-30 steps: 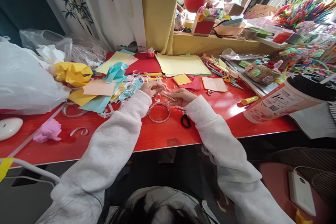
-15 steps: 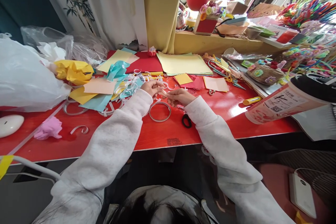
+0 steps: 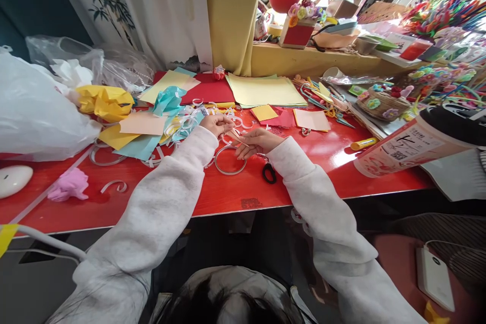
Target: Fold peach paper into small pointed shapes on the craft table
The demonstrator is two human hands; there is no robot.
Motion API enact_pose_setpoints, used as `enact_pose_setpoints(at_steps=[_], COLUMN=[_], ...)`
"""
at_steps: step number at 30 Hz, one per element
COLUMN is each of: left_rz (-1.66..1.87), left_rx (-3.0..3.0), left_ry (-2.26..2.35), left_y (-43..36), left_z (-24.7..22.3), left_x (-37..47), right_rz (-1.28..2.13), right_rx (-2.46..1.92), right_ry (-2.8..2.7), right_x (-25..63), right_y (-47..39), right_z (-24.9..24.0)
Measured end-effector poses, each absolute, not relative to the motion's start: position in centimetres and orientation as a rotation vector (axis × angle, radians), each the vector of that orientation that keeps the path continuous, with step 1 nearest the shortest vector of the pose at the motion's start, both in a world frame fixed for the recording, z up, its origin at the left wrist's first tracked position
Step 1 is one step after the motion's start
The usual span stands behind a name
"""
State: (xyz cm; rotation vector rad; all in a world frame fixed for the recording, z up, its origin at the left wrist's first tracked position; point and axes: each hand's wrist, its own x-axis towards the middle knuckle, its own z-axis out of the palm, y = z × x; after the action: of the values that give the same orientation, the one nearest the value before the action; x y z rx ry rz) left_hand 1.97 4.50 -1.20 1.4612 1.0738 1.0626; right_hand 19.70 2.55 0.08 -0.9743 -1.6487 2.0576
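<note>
A small folded strip of pale pink paper (image 3: 239, 138) spans the gap between my hands above the red table. My left hand (image 3: 216, 125) pinches its left end with thumb and fingertips. At its right end, my right hand (image 3: 261, 140) grips it, the lower fingers curled loosely beneath. Just under the hands lies a roll of narrow tape (image 3: 230, 173), its ring partly covered by my right fingers. Beside my right wrist are scissors with a black handle (image 3: 269, 174); their blades are mostly hidden. Curled white strips (image 3: 190, 120) are heaped by my left hand.
Yellow paper sheets (image 3: 268, 92) and a pink sheet (image 3: 312, 120) lie beyond my hands. A large cup (image 3: 406, 144) leans in at the right. Plastic bags (image 3: 41, 106) fill the left, near crumpled pink paper (image 3: 69, 185). The table's front edge runs below my forearms.
My hands have drawn slightly apart, and more of the pink paper strip shows between them. My right fingers have opened a little and now overlap the tape roll's edge.
</note>
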Motion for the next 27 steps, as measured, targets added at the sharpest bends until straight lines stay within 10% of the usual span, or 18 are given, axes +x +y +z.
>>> enact_pose_setpoints(at_steps=[27], left_rz=[1.104], left_rx=[1.137], left_ry=[1.044], left_y=[4.0], left_z=[-0.1], left_x=[2.6], right_rz=[1.806], right_rx=[-1.052], right_ry=[-1.542], right_x=[19.0], right_y=[2.9], right_z=[-0.5])
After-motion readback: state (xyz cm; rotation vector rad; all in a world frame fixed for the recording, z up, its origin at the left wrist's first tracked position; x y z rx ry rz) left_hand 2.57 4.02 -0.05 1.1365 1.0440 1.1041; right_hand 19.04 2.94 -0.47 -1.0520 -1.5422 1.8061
